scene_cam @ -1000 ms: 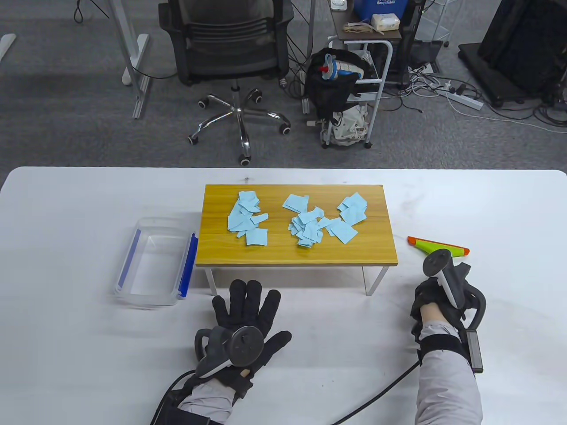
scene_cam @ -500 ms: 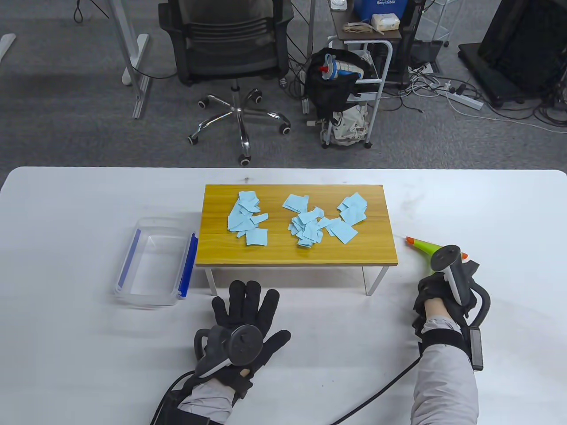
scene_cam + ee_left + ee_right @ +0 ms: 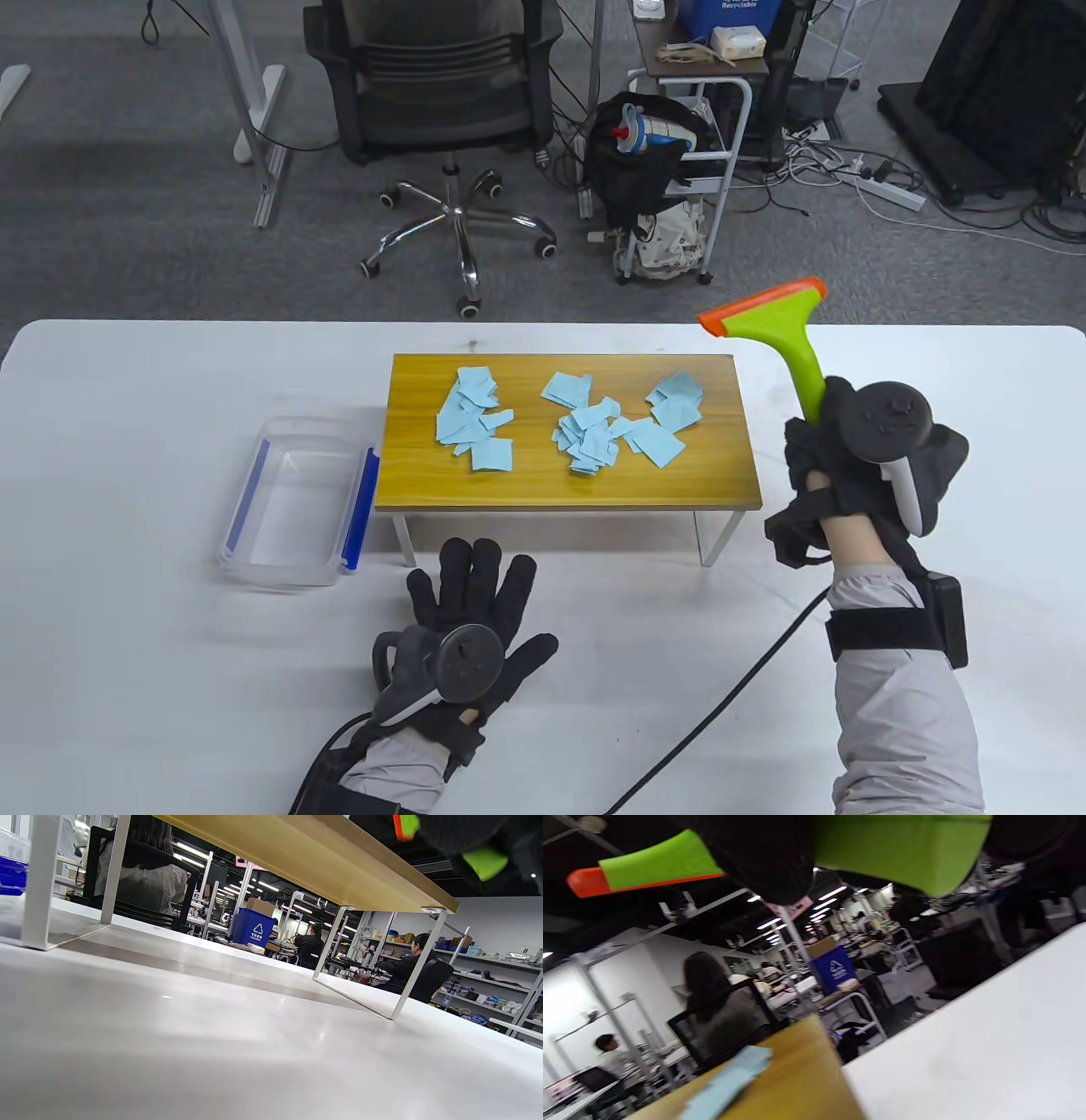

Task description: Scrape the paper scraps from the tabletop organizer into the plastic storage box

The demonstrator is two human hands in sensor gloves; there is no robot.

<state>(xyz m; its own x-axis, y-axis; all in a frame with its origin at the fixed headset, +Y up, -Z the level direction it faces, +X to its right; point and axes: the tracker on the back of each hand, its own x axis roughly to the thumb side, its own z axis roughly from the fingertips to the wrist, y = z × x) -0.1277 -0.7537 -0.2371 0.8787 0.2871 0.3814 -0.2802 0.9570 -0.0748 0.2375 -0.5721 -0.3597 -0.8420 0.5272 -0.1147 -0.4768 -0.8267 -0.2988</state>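
A wooden tabletop organizer on white legs stands mid-table with several light blue paper scraps in three clusters on top. A clear plastic storage box with blue clips sits left of it, no scraps showing inside. My right hand grips the handle of a green scraper with an orange blade, held in the air right of the organizer, blade up. The scraper also shows in the right wrist view. My left hand lies flat on the table in front of the organizer, fingers spread, holding nothing.
The white table has rounded corners. Beyond its far edge stand an office chair and a small cart. The organizer's underside and white legs fill the left wrist view.
My right hand has taken hold of the scraper on the table and lifted it up and away from me, blade now high. My left hand has not moved.
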